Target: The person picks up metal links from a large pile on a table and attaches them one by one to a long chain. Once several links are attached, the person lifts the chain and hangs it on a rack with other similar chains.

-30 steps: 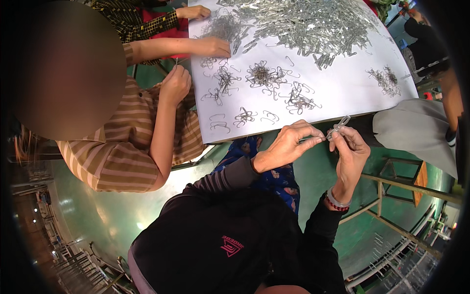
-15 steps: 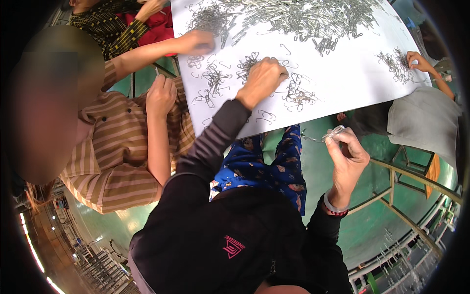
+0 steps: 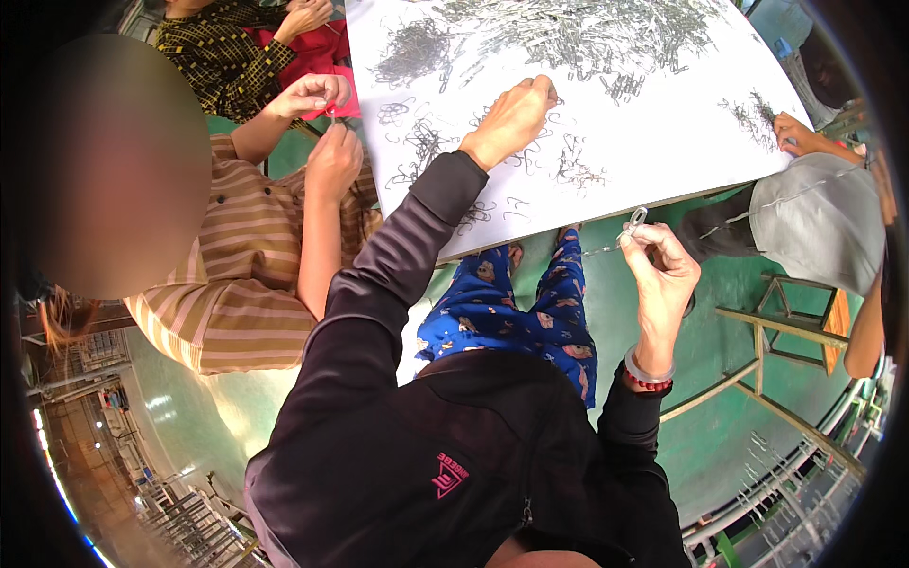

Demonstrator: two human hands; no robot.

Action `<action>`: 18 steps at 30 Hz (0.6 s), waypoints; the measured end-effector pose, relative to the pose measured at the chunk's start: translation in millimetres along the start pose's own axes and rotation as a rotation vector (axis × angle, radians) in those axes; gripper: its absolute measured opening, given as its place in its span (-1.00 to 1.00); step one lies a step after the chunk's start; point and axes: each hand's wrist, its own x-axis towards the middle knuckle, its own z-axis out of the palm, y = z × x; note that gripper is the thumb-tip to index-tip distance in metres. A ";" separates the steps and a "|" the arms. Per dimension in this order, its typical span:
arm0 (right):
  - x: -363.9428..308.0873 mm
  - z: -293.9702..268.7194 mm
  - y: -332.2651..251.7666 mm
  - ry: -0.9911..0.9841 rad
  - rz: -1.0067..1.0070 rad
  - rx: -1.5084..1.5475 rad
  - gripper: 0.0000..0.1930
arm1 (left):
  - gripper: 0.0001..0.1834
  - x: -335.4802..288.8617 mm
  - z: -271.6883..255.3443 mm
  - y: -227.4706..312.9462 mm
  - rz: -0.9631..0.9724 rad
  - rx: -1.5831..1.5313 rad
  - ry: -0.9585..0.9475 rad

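Pinched in the right hand's (image 3: 663,270) narrow grip, a small wire clip (image 3: 635,219) is held off the bench (image 3: 663,161) while the left hand (image 3: 511,118) is curled over loose clips (image 3: 578,170), which could be tangled or dropped

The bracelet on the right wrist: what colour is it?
Red beads, beside a pale band, in the head view.

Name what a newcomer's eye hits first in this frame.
The white table strewn with heaps of small metal wire clips, thickest along its far edge. The left hand reaches out onto the table among scattered clips, while the right hand is raised off the near edge, pinching a metal clip. At left, a person in a striped shirt works with both hands together.
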 end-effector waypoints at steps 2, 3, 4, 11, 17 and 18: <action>-2.5 1.7 -1.5 -0.004 0.002 0.002 -0.87 | -0.78 -7.5 4.7 -8.5 0.042 -0.016 0.011; -3.6 3.2 -1.7 -0.006 0.011 0.011 -0.88 | -0.78 -7.7 11.3 -21.1 -0.011 0.047 -0.052; -6.5 6.0 -2.4 -0.016 0.025 0.021 -0.88 | -0.77 -9.0 13.2 -35.8 -0.073 0.111 -0.114; -15.8 11.2 -2.5 -0.046 0.021 0.046 -0.87 | -0.79 -27.3 -9.4 -38.8 -0.193 -0.060 -0.109; -25.1 14.0 5.4 0.011 0.009 0.095 -0.86 | -0.81 -32.1 -25.8 7.5 -0.198 -0.465 -0.029; -26.6 12.2 8.3 0.042 0.004 0.104 -0.87 | -0.81 -37.3 -27.6 29.0 -0.194 -0.617 -0.101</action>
